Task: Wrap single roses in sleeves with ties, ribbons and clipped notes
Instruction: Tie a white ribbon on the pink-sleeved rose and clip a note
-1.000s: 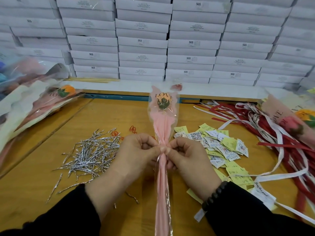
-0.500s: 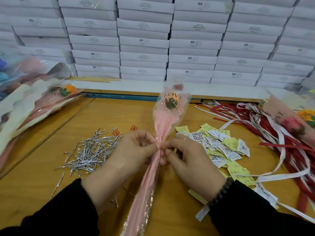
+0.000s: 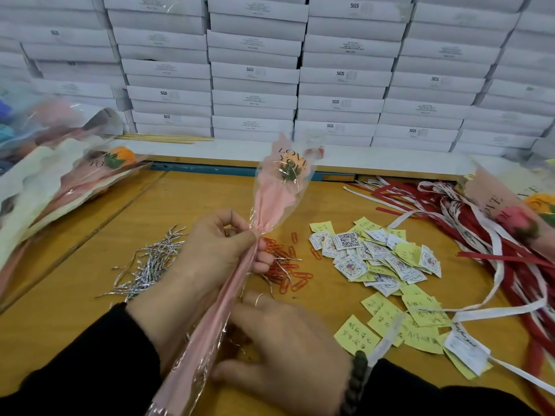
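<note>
A single rose in a pink and clear sleeve (image 3: 279, 187) printed "LOVE YOU" tilts up over the table's middle. My left hand (image 3: 216, 253) grips the sleeve at its gathered neck, where a silver twist tie hangs with its ends loose. My right hand (image 3: 282, 346) has let go and hovers lower, beside the sleeve's long tail, fingers spread and blurred. Silver twist ties (image 3: 150, 262) lie in a pile at the left. Orange paper clips (image 3: 288, 271) lie behind the sleeve. Yellow and printed notes (image 3: 387, 265) lie at the right, beside red and white ribbons (image 3: 492, 235).
Wrapped roses (image 3: 66, 178) are piled at the left, and more wrapped roses (image 3: 510, 211) lie at the right over the ribbons. Stacked white boxes (image 3: 255, 73) wall off the back of the wooden table (image 3: 60, 319). Thin wooden sticks (image 3: 162, 138) lie by the boxes.
My right hand has come off the sleeve's neck and dropped toward me. The left hand alone holds the rose, now tilted with its tail swung to the lower left.
</note>
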The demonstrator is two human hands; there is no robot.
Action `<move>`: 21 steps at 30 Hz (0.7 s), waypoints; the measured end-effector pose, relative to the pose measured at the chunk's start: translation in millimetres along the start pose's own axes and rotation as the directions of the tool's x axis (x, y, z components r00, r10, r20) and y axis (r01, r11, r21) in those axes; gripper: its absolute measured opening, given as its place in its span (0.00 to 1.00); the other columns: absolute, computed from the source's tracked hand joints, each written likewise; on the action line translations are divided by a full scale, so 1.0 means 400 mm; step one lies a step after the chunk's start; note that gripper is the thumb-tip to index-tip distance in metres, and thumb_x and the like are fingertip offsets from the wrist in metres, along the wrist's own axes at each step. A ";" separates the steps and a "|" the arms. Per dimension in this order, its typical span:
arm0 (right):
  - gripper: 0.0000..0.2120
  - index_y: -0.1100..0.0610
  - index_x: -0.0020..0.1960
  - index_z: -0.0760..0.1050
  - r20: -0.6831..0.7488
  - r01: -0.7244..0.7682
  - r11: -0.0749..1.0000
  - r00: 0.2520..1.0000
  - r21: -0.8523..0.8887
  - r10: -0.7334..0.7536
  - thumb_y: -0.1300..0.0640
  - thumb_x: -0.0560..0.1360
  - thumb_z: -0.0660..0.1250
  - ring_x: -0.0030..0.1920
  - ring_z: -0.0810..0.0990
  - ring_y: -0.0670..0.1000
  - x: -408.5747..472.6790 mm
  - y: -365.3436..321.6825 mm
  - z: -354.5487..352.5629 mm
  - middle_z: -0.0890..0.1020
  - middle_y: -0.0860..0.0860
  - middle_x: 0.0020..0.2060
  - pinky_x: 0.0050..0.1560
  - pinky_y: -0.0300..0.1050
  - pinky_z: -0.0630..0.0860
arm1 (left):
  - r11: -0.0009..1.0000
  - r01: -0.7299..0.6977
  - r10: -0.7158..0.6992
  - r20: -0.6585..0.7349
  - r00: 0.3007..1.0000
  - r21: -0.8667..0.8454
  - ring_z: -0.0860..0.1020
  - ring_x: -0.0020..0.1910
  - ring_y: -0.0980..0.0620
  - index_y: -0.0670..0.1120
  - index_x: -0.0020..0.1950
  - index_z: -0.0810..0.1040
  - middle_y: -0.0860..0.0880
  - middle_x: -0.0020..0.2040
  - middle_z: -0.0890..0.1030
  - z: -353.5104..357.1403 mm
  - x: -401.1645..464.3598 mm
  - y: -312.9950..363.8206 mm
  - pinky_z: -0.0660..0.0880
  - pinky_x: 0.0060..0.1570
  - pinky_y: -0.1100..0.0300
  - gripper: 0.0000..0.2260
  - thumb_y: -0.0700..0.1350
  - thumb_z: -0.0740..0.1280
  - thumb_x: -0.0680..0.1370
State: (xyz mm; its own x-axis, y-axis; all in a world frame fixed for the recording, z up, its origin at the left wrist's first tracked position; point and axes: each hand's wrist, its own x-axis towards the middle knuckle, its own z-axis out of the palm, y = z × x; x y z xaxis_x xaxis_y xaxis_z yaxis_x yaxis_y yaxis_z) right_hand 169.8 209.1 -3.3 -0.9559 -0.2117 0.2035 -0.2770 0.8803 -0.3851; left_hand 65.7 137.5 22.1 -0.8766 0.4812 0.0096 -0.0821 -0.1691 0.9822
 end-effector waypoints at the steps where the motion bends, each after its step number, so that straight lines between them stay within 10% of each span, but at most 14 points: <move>1: 0.22 0.49 0.65 0.68 0.009 -0.003 1.000 1.000 -0.023 0.003 0.44 0.74 0.65 0.56 0.73 0.54 0.000 -0.002 0.003 0.72 0.50 0.58 0.51 0.49 0.70 | 1.000 0.002 -0.002 0.002 1.000 -0.006 0.78 0.22 0.48 0.39 0.39 0.68 0.39 0.27 0.76 0.002 -0.002 0.001 0.76 0.20 0.61 0.09 0.28 0.61 0.76; 21: 0.05 0.53 0.50 0.73 0.155 -0.239 0.968 0.956 -0.079 0.249 0.60 0.77 0.60 0.53 0.74 0.51 -0.013 0.076 -0.082 0.77 0.52 0.51 0.51 0.43 0.69 | 0.999 0.027 -0.026 0.024 0.999 -0.030 0.78 0.22 0.51 0.36 0.44 0.71 0.41 0.27 0.79 0.005 -0.013 -0.005 0.75 0.21 0.63 0.04 0.29 0.63 0.75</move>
State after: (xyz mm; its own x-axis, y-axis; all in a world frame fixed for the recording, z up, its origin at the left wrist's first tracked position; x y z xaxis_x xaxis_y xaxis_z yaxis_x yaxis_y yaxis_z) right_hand 169.5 251.1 13.6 -0.9980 -0.0488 -0.0406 -0.0315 0.9360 -0.3505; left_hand 71.2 137.0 20.6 -0.8627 0.5056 -0.0115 -0.1196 -0.1819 0.9760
